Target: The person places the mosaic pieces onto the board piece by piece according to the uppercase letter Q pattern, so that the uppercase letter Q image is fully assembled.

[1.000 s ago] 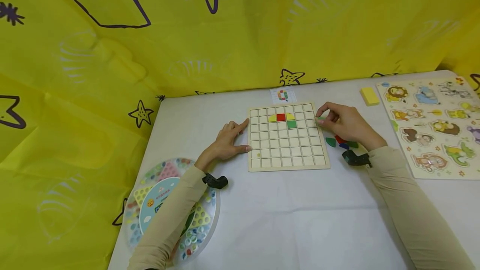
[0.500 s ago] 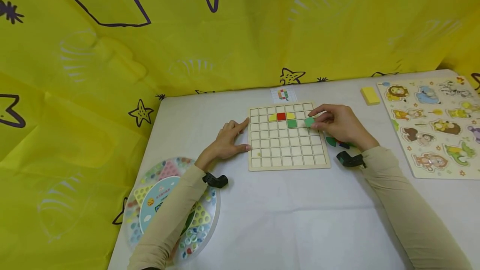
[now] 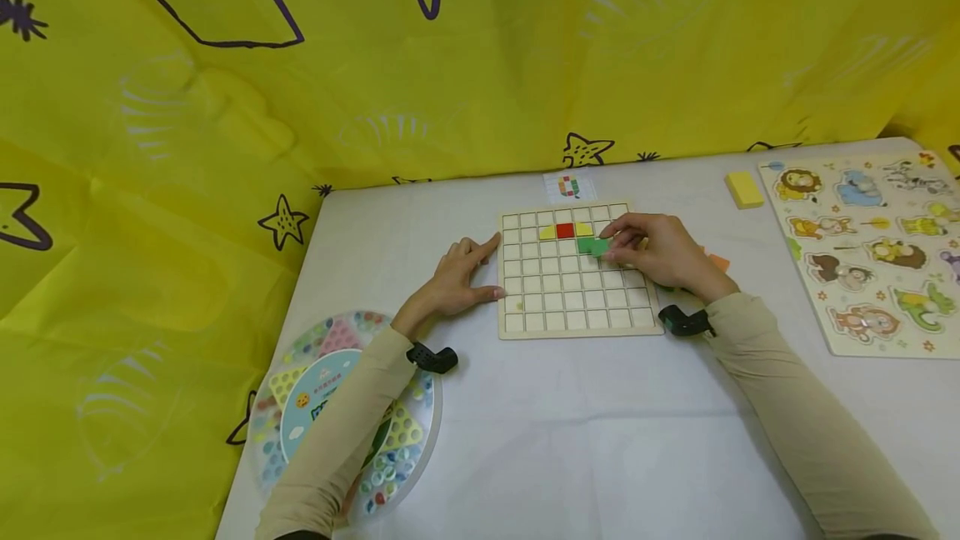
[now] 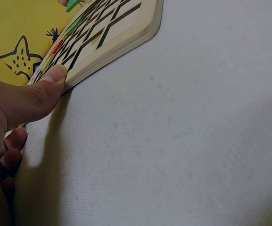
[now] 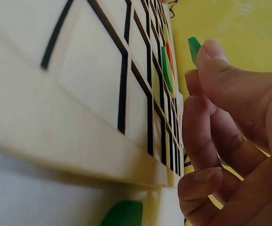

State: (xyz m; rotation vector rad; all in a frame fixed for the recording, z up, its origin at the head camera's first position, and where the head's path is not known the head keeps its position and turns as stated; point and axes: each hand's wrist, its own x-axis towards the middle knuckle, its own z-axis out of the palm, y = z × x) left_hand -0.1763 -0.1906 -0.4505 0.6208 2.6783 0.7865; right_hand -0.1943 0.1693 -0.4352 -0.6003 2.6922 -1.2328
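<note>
My left hand [image 3: 456,280] rests at the left edge of a wooden grid board [image 3: 553,302], thumb and index finger spread apart along it. The thumb [image 4: 44,96] touches the board's rim in the left wrist view. Over the board, my right hand [image 3: 663,252] pinches a small green tile [image 5: 193,49] between thumb and fingertips, raised off the grid. In the head view this tile overlaps the green square [image 3: 584,245] lying on the board. A red square [image 3: 565,231] lies between two yellow rounded pieces, one being the left yellow piece [image 3: 547,232].
Behind the board lies a small pattern card [image 3: 570,187]. An orange piece [image 3: 718,262] and a green piece [image 5: 124,214] lie right of the board. Farther right are a yellow block [image 3: 744,189] and an animal puzzle [image 3: 862,273]. A round marble game board [image 3: 431,432] sits under the left forearm.
My right hand has carried the green tile leftward from the board's right edge to beside the green square. The orange piece has come into sight behind the wrist. My left hand stays put.
</note>
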